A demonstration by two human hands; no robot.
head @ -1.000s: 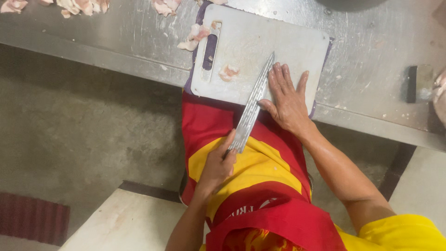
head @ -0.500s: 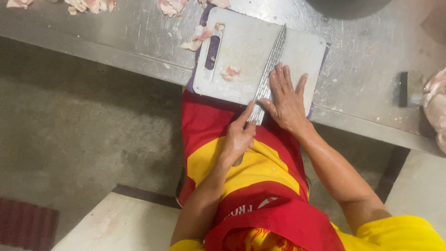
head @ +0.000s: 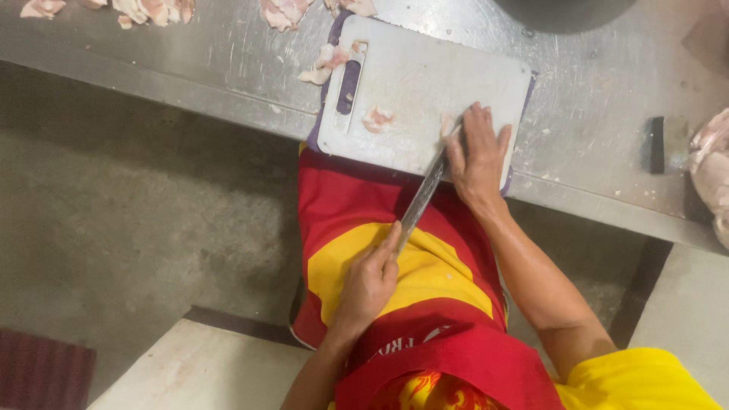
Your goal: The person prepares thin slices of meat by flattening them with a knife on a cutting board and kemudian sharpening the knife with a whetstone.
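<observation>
Step in hand, as I read it: a flat slice through a small piece of meat (head: 448,125) at the near right corner of the white cutting board (head: 425,76).

- Right hand (head: 478,152) lies palm-down on that piece, fingers straight and slightly spread, pointing far. Most of the piece is hidden under the hand; only a pale edge shows at its left.
- Left hand (head: 368,281) is near the body, over the red-and-yellow apron (head: 448,266), fingers curled tight round the knife (head: 421,193) handle. The handle itself is hidden.
- Blade runs diagonally from near-left to far-right, and its tip goes in under the right palm at the board's near edge.

To do it well, my take:
- Keep the blade parallel to the board, because any upward tilt goes into the palm.
- Keep the right fingers flat or lifted, never curled down over the edge.
- Use even palm pressure so the meat doesn't slide.
- Use long draw strokes and don't push hard.
- The board overhangs the steel table (head: 592,114) edge slightly, so watch for tipping.

Nearby: another scrap (head: 377,118) lies mid-board. More scraps (head: 326,64) sit by the board's far left handle slot. A dark block (head: 657,144) and a bigger lump of meat (head: 710,167) sit well to the right.
</observation>
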